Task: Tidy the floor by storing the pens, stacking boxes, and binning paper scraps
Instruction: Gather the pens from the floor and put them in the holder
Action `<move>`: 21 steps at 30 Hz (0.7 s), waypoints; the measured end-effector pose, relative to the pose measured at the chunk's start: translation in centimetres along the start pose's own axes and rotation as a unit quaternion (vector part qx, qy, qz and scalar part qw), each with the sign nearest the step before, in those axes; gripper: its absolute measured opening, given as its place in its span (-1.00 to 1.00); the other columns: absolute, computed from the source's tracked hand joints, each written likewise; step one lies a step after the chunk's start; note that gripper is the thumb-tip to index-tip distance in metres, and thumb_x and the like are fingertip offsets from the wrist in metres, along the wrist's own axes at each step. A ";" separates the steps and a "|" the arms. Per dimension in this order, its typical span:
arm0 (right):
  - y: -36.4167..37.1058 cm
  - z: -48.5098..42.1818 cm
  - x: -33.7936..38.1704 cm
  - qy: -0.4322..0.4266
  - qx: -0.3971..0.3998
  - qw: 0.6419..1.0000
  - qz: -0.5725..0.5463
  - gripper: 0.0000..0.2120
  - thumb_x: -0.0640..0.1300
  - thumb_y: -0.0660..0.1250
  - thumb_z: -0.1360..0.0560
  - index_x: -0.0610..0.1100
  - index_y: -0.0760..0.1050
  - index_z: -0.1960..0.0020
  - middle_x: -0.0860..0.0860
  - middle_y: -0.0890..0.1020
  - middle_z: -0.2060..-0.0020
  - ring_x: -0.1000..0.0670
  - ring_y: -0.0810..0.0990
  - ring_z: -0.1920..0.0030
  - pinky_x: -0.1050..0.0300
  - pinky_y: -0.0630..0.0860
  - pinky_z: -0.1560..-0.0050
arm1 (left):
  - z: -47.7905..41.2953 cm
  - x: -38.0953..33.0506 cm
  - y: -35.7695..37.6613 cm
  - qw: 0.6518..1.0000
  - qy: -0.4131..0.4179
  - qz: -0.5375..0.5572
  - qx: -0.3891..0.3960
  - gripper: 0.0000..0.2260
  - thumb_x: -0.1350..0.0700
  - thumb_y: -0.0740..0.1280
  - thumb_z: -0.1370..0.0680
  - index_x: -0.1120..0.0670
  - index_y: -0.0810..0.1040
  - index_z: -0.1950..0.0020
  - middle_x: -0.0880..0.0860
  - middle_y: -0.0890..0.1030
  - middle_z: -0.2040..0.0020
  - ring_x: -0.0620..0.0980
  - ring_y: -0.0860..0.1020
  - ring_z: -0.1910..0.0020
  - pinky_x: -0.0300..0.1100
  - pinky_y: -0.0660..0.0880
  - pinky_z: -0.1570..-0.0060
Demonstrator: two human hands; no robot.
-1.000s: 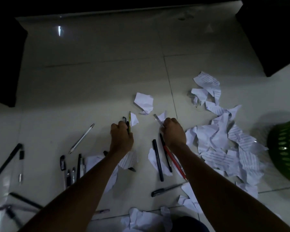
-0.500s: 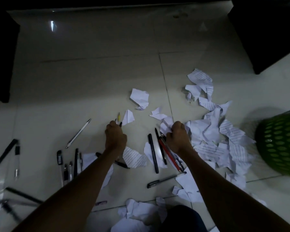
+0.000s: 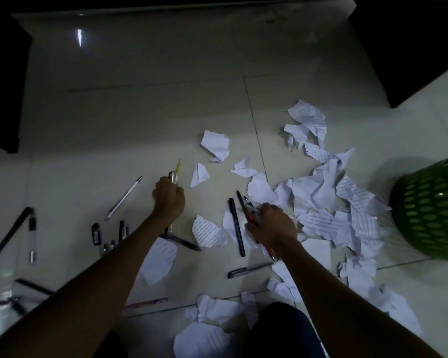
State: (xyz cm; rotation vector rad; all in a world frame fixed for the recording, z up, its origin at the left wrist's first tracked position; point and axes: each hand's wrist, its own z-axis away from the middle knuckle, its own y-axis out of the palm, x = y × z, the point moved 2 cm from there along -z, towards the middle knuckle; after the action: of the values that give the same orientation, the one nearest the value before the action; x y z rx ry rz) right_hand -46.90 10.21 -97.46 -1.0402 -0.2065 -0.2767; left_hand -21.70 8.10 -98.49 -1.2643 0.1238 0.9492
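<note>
Crowding pens [image 3: 235,226]: paper scraps [image 3: 321,202]; green bin [image 3: 429,210] right

- Scraps [image 3: 321,218] spread over the right half of the floor [image 3: 140,112], just left of the basket [image 3: 429,210] at its right edge.
- Pens [image 3: 11,235] lie scattered near the left edge.
- One pen [image 3: 236,226] lies between the left hand [image 3: 168,200] and the right hand [image 3: 272,223].
- More scraps [image 3: 212,329] lie at the near edge.

Pale tiled floor [image 3: 140,120] — scattered pens [image 3: 236,226], torn paper scraps [image 3: 321,202], green basket [image 3: 429,210]
</note>
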 end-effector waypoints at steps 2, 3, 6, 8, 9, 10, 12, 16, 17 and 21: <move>0.4 0.0 0.4 -0.004 -0.008 1.000 -0.002 -0.67 0.02 0.33 -0.44 -0.17 0.44 -0.09 -0.12 0.60 -0.02 -0.15 0.59 -0.06 0.09 0.47 0.03 | -0.4 -0.1 -0.7 0.999 -0.006 0.042 -0.006 -0.80 0.32 0.14 -0.58 0.42 0.33 -0.14 0.41 0.43 -0.14 0.35 0.45 -0.11 0.06 0.38 -0.07; 0.7 0.0 0.6 -0.008 -0.008 1.000 -0.001 -0.71 -0.01 0.30 -0.47 -0.18 0.45 -0.09 -0.13 0.61 -0.03 -0.16 0.60 -0.06 0.07 0.48 0.01 | -0.5 -0.1 -1.1 0.998 -0.008 0.063 0.001 -0.81 0.32 0.12 -0.59 0.40 0.31 -0.15 0.41 0.42 -0.14 0.36 0.45 -0.10 0.07 0.41 -0.05; 1.3 0.1 0.8 -0.020 -0.011 0.999 0.022 -0.74 -0.04 0.20 -0.56 -0.20 0.44 -0.14 -0.16 0.61 -0.06 -0.17 0.59 -0.10 0.05 0.48 -0.04 | -0.2 0.2 -2.2 0.993 -0.021 0.114 0.024 -0.89 0.28 0.08 -0.61 0.28 0.23 -0.11 0.44 0.45 -0.13 0.40 0.49 -0.07 0.15 0.48 -0.01; 1.5 0.1 0.8 -0.022 -0.016 0.999 0.033 -0.72 -0.03 0.18 -0.58 -0.21 0.42 -0.16 -0.16 0.59 -0.08 -0.16 0.58 -0.11 0.05 0.47 -0.05 | 0.3 0.8 -2.9 0.994 -0.024 0.109 0.005 -0.94 0.26 0.09 -0.61 0.22 0.21 -0.04 0.43 0.49 -0.09 0.34 0.53 0.04 0.08 0.48 0.10; 1.5 0.1 0.8 -0.024 -0.015 0.999 0.037 -0.72 -0.03 0.17 -0.59 -0.21 0.41 -0.17 -0.16 0.58 -0.09 -0.16 0.57 -0.12 0.05 0.46 -0.06 | 0.6 1.2 -3.2 0.995 -0.024 0.101 -0.012 -0.93 0.25 0.10 -0.61 0.24 0.23 -0.05 0.43 0.51 -0.06 0.32 0.54 0.08 0.05 0.47 0.15; 1.5 0.1 0.9 -0.026 -0.012 0.999 0.037 -0.71 -0.03 0.16 -0.60 -0.22 0.40 -0.18 -0.17 0.58 -0.09 -0.17 0.57 -0.13 0.05 0.46 -0.07 | 1.0 1.7 -3.4 0.995 -0.028 0.088 -0.031 -0.89 0.25 0.12 -0.61 0.28 0.28 -0.08 0.43 0.52 -0.04 0.32 0.55 0.08 0.05 0.47 0.15; 1.4 -0.1 1.0 -0.029 -0.004 0.999 0.024 -0.71 -0.03 0.15 -0.61 -0.24 0.40 -0.18 -0.18 0.58 -0.09 -0.17 0.57 -0.12 0.03 0.47 -0.08 | 2.1 3.0 -3.7 0.994 -0.058 0.077 -0.060 -0.82 0.25 0.15 -0.59 0.33 0.34 -0.14 0.42 0.54 -0.03 0.34 0.55 0.03 0.06 0.47 0.11; 1.4 0.2 1.5 -0.036 -0.008 0.999 0.018 -0.70 0.00 0.16 -0.61 -0.24 0.39 -0.14 -0.18 0.58 -0.05 -0.17 0.59 -0.08 0.03 0.48 -0.05 | 5.1 5.9 -3.4 0.981 -0.154 0.099 -0.063 -0.78 0.22 0.22 -0.56 0.35 0.41 -0.13 0.37 0.55 -0.03 0.29 0.56 0.01 -0.05 0.43 0.16; 1.4 0.2 1.7 -0.037 -0.009 0.999 0.016 -0.70 0.00 0.16 -0.61 -0.25 0.38 -0.14 -0.17 0.58 -0.05 -0.17 0.59 -0.08 0.03 0.47 -0.04 | 5.8 6.5 -3.2 0.978 -0.172 0.101 -0.065 -0.77 0.21 0.23 -0.57 0.36 0.43 -0.11 0.36 0.55 -0.04 0.28 0.55 -0.01 -0.06 0.42 0.15; 1.4 0.1 2.5 -0.027 0.007 1.000 -0.010 -0.70 0.00 0.13 -0.61 -0.25 0.38 -0.12 -0.19 0.58 -0.05 -0.19 0.59 -0.08 0.01 0.47 -0.04 | 7.7 8.5 -2.6 0.965 -0.222 0.122 -0.061 -0.71 0.13 0.25 -0.58 0.39 0.51 -0.07 0.36 0.58 -0.06 0.26 0.57 -0.05 -0.04 0.49 0.07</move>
State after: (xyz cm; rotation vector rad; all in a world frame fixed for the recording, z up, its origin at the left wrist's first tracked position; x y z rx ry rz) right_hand -44.09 10.68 -97.86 -1.0331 -0.2677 -0.2643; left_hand -17.74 19.14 -98.65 -1.1340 -0.1379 1.4513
